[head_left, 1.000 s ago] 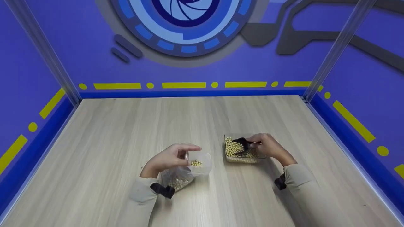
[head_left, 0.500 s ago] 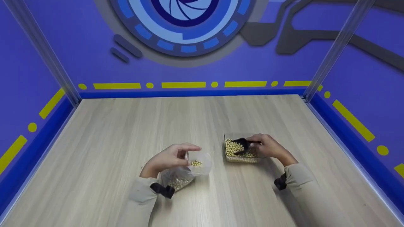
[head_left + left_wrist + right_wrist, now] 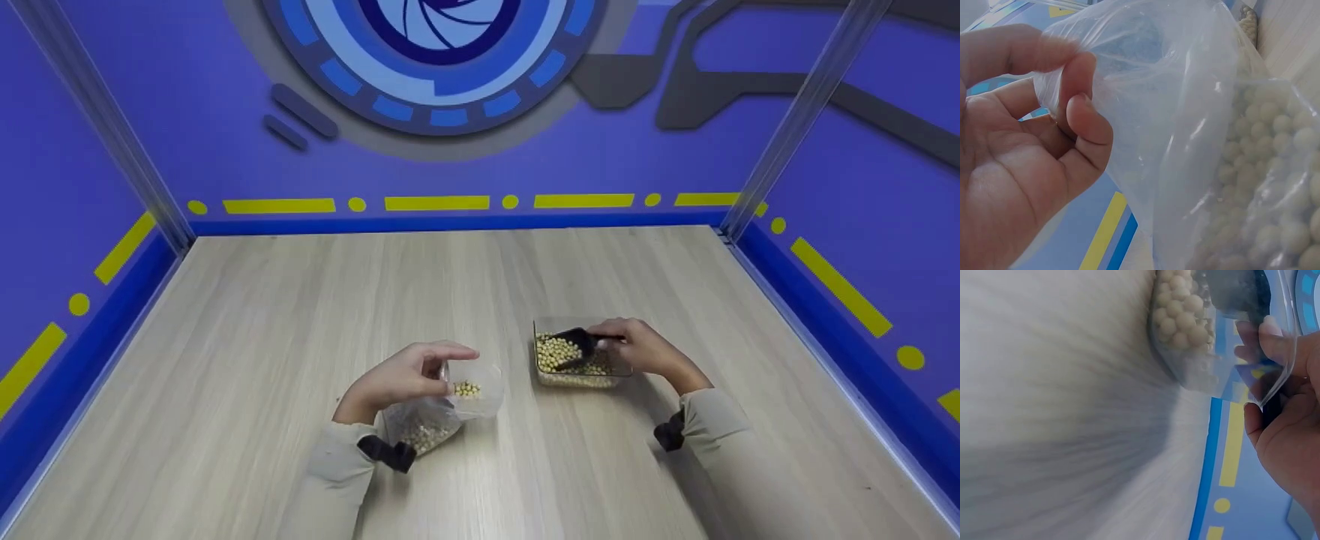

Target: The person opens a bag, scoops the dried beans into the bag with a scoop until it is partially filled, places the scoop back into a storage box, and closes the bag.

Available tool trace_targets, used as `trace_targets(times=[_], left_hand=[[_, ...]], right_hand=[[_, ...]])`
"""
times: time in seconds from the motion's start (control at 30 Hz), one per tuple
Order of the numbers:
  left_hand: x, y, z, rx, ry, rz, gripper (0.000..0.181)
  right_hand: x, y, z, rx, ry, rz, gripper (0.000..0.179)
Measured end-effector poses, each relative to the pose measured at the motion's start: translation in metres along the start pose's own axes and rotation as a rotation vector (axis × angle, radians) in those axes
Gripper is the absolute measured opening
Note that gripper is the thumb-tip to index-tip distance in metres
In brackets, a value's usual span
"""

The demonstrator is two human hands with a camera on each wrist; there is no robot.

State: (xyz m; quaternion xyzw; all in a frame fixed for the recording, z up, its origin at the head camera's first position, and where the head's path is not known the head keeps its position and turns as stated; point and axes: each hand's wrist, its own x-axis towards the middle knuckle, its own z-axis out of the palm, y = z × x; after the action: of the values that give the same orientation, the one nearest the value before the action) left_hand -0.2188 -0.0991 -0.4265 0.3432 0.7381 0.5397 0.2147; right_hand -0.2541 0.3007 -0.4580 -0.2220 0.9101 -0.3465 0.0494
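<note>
My left hand (image 3: pixel 405 371) pinches the edge of a clear plastic bag (image 3: pixel 1185 146), whose mouth gapes toward the right in the head view. Pale yellow round beans, like soybeans (image 3: pixel 1264 140), fill its lower part, and a few show through the mouth. On the right, a clear rectangular box (image 3: pixel 581 374) holds more of these soybeans (image 3: pixel 555 352). My right hand (image 3: pixel 641 351) grips a black scoop (image 3: pixel 586 341) by its handle over the box's right side. The scoop's blade sits among the beans, its front edge hidden by them.
The box and bag stand on a light wooden table (image 3: pixel 360 300), a short gap apart. Blue printed walls (image 3: pixel 450 180) enclose the table at the back and both sides. Black wrist straps (image 3: pixel 386 452) sit on both sleeves.
The scoop has shifted and tilted slightly among the soybeans as my right hand edged a little to the right. My left hand and the bag have stayed in place.
</note>
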Motion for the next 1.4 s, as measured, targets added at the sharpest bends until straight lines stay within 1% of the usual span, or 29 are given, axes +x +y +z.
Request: trace_targets(times=[0.13,0.27,0.37,0.67,0.8,0.9,1.0,1.4], left_hand=[[0.001,-0.001,0.000,-0.011,0.001,-0.006,0.054],[0.001,-0.001,0.000,0.005,0.008,-0.009,0.054],[0.001,-0.001,0.000,0.018,0.012,-0.006,0.053],[0.000,0.000,0.000,0.017,0.007,0.008,0.054],[0.001,0.000,-0.001,0.012,0.008,0.005,0.054],[0.001,0.000,-0.001,0.011,0.011,0.002,0.055],[0.001,-0.002,-0.001,0.020,0.008,0.013,0.054],[0.001,-0.002,0.000,0.011,0.004,0.010,0.054]], right_hand=[[-0.001,0.002,-0.003,0.028,-0.004,0.004,0.033],[-0.001,0.003,-0.005,0.054,-0.021,0.009,0.034],[-0.002,0.003,-0.006,0.061,-0.030,0.013,0.034],[-0.004,0.006,-0.007,0.082,-0.034,0.027,0.035],[-0.005,0.005,-0.008,0.108,-0.041,0.038,0.035],[-0.005,0.006,-0.009,0.126,-0.044,0.044,0.035],[-0.006,0.006,-0.010,0.133,-0.047,0.045,0.036],[-0.007,0.013,-0.009,0.144,-0.013,0.057,0.036]])
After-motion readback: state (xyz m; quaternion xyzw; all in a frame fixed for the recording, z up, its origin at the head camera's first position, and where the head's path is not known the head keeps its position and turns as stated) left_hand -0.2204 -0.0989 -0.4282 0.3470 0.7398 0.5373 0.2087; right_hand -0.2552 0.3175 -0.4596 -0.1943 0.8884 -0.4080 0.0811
